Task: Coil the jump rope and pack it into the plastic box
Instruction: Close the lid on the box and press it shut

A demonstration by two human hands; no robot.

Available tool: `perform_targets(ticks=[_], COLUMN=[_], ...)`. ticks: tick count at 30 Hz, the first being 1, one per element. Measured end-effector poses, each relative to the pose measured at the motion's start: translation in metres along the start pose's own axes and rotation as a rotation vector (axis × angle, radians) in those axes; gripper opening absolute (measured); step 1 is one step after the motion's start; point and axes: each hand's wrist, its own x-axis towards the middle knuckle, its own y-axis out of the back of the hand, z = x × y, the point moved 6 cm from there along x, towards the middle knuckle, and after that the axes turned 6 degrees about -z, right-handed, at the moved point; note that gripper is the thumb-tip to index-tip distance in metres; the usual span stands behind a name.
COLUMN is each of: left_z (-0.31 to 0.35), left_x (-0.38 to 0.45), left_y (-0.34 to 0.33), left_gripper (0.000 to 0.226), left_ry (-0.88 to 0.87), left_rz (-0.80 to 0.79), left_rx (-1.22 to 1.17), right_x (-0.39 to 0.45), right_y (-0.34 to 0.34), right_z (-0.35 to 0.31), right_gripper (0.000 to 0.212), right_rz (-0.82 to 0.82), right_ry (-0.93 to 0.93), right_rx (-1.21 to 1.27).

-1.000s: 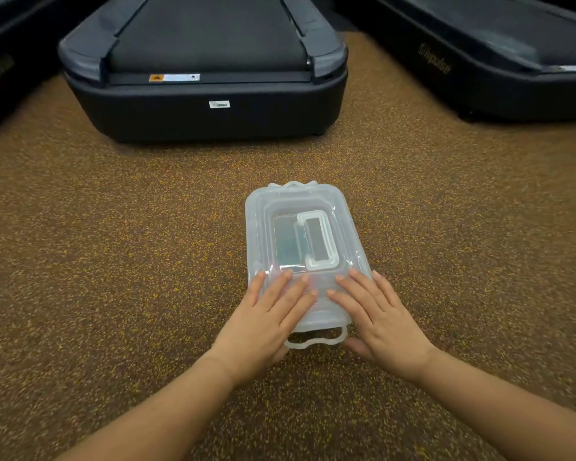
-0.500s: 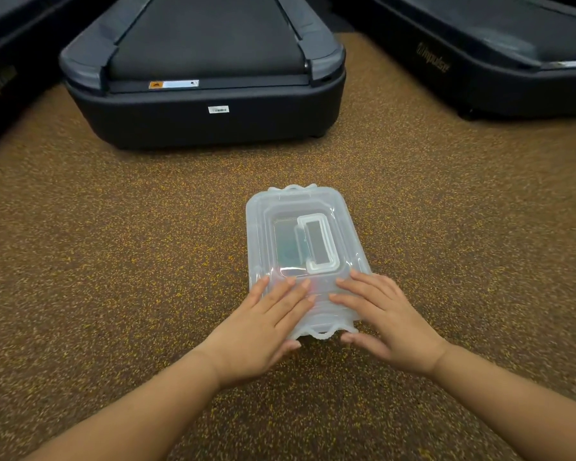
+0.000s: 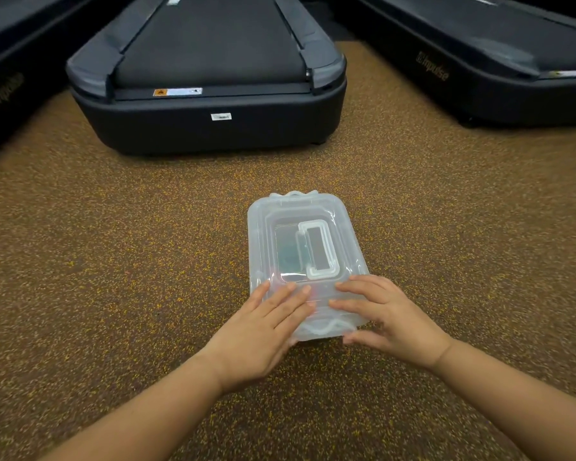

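A clear plastic box [image 3: 353, 241] with its lid on lies on the speckled brown floor, long axis pointing away from me. A white carry handle [image 3: 320, 249] lies flat on the lid. A dark greenish shape [image 3: 286, 257] shows dimly through the lid; I cannot tell whether it is the jump rope. My left hand [image 3: 263, 327] lies flat on the lid's near left corner. My right hand [image 3: 389, 314] has its fingers on the near right of the lid and its thumb against the box's near end. Between the hands, the near latch [image 3: 323, 327] is folded up against the box.
A dark treadmill [image 3: 207, 124] ends about a box length beyond the box. Another treadmill [image 3: 479, 71] runs along the back right and a third [image 3: 0, 94] along the left edge. The box's far latch [image 3: 293, 194] sits folded at its far end.
The near latch, flat on the floor a second ago, has swung up against the box's end. My right thumb moved in under it. The view tilted up slightly.
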Motion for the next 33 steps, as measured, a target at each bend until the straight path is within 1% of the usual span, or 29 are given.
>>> perform_targets(ticks=[2,4,6,10,13,16,19,21,22,23,25,27,28,33], left_z=[-0.002,-0.002,-0.001,-0.004,-0.015,-0.03,-0.043,-0.052,-0.056,-0.059,-0.066,-0.072,-0.074,-0.102], left_x=[-0.001,-0.001,-0.001,0.002,0.007,0.014,0.02,0.022,0.022,0.021,0.02,0.016,0.012,-0.026], left_y=[0.002,0.003,0.005,0.01,0.017,0.014,0.013,0.008,0.005,0.002,0.001,0.001,0.003,0.013], left_gripper=[0.055,0.06,0.061,0.063,0.067,0.057,0.057,0.056,0.054,0.052,0.04,0.025,0.021,0.021], left_ry=[0.003,0.003,0.014,0.123,0.303,0.503,0.709,0.884,0.979,1.058,1.121,1.134,1.129,1.161], left_rz=[-0.025,-0.053,-0.055,-0.024,0.021,0.001,0.107,0.197,0.215,0.213,0.165,0.149,0.146,0.128], left_rx=[-0.011,-0.035,-0.08,-0.239,-0.391,-0.521,-0.859,-1.132,-1.244,-1.321,-1.371,-1.434,-1.461,-1.388], right_x=[0.0,0.0,0.0,0.003,0.008,0.014,0.021,0.024,0.026,0.028,0.031,0.035,0.038,0.071], right_y=[0.001,0.002,0.003,0.007,0.013,0.019,0.015,0.01,0.009,0.007,0.005,0.006,0.005,-0.006], right_z=[-0.001,-0.001,-0.002,-0.003,0.0,0.01,0.028,0.035,0.036,0.037,0.037,0.037,0.035,0.004], right_gripper=[0.055,0.058,0.059,0.048,0.04,0.038,0.048,0.054,0.052,0.046,0.032,0.032,0.032,0.031], right_rz=[-0.015,-0.024,-0.019,0.041,0.111,0.164,0.084,0.048,0.056,0.068,0.08,0.077,0.068,-0.001], right_ry=[0.013,0.01,-0.004,-0.041,-0.133,-0.291,-0.54,-0.69,-0.748,-0.787,-0.829,-0.852,-0.856,-0.821], right_rx=[-0.02,-0.026,-0.023,0.003,0.078,0.151,0.242,0.396,0.509,0.622,0.709,0.735,0.742,0.735])
